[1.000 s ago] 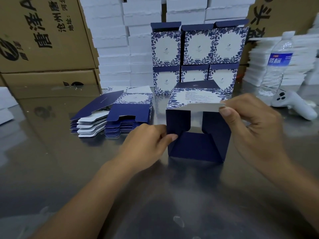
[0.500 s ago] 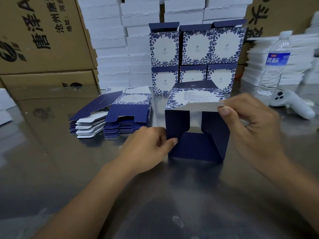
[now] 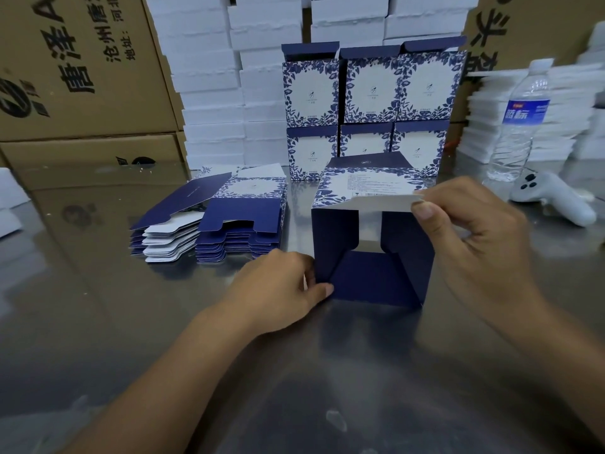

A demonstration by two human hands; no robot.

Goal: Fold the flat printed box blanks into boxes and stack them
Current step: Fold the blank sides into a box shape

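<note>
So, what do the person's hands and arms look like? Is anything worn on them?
Both are bare. The left hand and right hand wear no gloves or visible rings; the nails are short and unpainted. The left forearm and right forearm show no sleeve, watch or bracelet within the frame.

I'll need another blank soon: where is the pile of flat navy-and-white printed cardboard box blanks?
Head view: the pile of blanks lies left of centre on the metal table, left of the half-folded navy box held by the left hand and right hand.
</note>
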